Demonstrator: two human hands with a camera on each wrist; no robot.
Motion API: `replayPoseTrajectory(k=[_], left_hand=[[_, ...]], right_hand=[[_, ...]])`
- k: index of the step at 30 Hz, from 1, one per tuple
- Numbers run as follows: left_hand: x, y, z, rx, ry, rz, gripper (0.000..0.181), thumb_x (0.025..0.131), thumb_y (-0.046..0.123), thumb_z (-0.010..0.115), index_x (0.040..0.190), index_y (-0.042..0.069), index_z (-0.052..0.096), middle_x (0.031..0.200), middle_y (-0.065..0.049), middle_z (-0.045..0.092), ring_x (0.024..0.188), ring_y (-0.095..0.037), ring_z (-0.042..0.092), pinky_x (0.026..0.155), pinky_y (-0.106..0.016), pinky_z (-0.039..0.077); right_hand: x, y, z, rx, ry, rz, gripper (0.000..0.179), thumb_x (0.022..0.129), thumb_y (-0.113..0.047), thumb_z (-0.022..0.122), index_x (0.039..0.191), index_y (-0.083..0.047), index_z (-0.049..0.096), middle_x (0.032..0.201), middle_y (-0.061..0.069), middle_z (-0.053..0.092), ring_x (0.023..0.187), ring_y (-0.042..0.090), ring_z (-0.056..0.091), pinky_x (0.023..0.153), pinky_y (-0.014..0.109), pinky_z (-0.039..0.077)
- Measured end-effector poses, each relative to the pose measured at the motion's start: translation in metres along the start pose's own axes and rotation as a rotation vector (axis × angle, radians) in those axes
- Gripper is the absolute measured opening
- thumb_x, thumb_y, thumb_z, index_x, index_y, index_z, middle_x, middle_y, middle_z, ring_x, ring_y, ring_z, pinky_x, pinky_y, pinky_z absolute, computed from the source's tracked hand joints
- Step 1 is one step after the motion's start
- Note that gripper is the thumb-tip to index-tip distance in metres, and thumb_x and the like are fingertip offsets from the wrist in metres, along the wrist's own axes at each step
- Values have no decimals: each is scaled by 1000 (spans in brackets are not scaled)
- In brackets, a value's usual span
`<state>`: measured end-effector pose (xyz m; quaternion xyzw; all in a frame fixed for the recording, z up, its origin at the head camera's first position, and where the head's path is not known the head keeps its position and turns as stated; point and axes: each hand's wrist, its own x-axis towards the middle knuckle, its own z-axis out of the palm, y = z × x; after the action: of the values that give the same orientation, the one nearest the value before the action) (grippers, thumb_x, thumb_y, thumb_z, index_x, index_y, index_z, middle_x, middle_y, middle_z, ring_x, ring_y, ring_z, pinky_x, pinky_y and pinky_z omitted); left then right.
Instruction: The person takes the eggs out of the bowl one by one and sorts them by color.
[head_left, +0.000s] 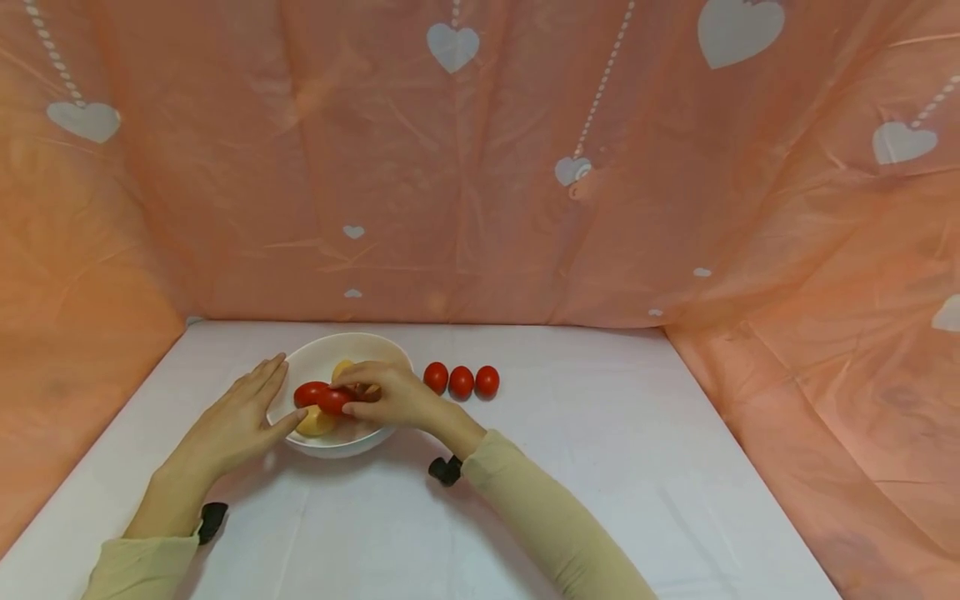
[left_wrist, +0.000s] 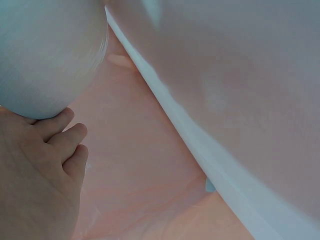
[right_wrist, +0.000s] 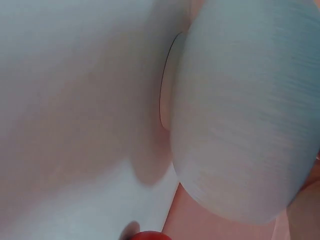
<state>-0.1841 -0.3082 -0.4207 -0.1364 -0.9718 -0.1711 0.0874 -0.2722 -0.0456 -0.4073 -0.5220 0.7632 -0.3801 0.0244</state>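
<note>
A white bowl [head_left: 337, 451] stands at the left of the table, with red cherry tomatoes and yellow fruits inside. My right hand [head_left: 397, 396] reaches over its right rim and pinches a cherry tomato [head_left: 334, 402] between thumb and fingers. Beside that one lies another red tomato [head_left: 309, 393]; a yellow fruit [head_left: 315, 422] sits below and a second yellow fruit [head_left: 342, 368] is partly behind my fingers. With fingers extended, my left hand [head_left: 232, 429] rests at the bowl's left rim. In the left wrist view, its fingertips lie against the bowl's outer wall [left_wrist: 50, 55].
Three red cherry tomatoes [head_left: 461, 382] sit in a row on the white table [head_left: 570, 467], just right of the bowl. Orange cloth [head_left: 510, 258] with pale hearts hangs behind the table and along both sides.
</note>
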Motion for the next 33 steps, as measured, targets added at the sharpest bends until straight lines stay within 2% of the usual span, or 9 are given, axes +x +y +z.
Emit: replayPoseTrajectory(k=[6,13,20,23,28,30,33], left_hand=[[0,-2,2,-1,-10,-5,92,100,51,63,156,-13,30,166,-31,25,150,-53,26,123,-65,22],[0,-3,3,-11,-13,-9,93,100,53,61,157,-13,28,167,-30,23,151,-53,24,125,-63,19],[0,-3,4,-13,-2,6,92,101,51,61,157,-13,28,166,-31,23,151,-53,24,128,-58,13],[1,-3,4,-12,-1,7,92,101,52,61,157,-14,28,167,-31,23,151,-53,23,128,-59,14],[2,-4,4,-8,-7,2,92,101,52,61,157,-13,27,167,-31,22,151,-53,23,127,-60,14],[2,-4,4,-8,-10,-1,92,101,52,61,157,-13,27,167,-31,22,151,-53,23,127,-60,15],[2,-3,4,-14,-18,-6,92,101,52,61,157,-13,27,167,-31,22,151,-53,23,126,-62,16]], right_hand=[[-14,-3,-4,98,178,45,35,93,-4,78,127,-2,71,132,12,69,107,14,69,86,15,57],[-33,-3,-13,194,352,37,36,91,-2,79,127,-2,71,132,14,67,101,17,69,84,22,61],[-54,3,-29,196,502,9,36,90,2,78,125,1,70,125,17,67,98,25,69,81,33,64],[-63,8,-36,175,561,20,36,90,2,79,124,0,70,124,17,67,98,29,69,79,36,65],[-79,17,-47,179,633,61,36,89,2,79,125,0,71,123,20,67,97,36,70,79,48,65],[-85,21,-51,173,651,88,37,90,1,79,125,-1,71,122,19,67,96,36,71,80,49,65],[-94,26,-57,140,674,138,37,90,1,79,125,-2,71,122,16,67,95,32,71,79,40,65]])
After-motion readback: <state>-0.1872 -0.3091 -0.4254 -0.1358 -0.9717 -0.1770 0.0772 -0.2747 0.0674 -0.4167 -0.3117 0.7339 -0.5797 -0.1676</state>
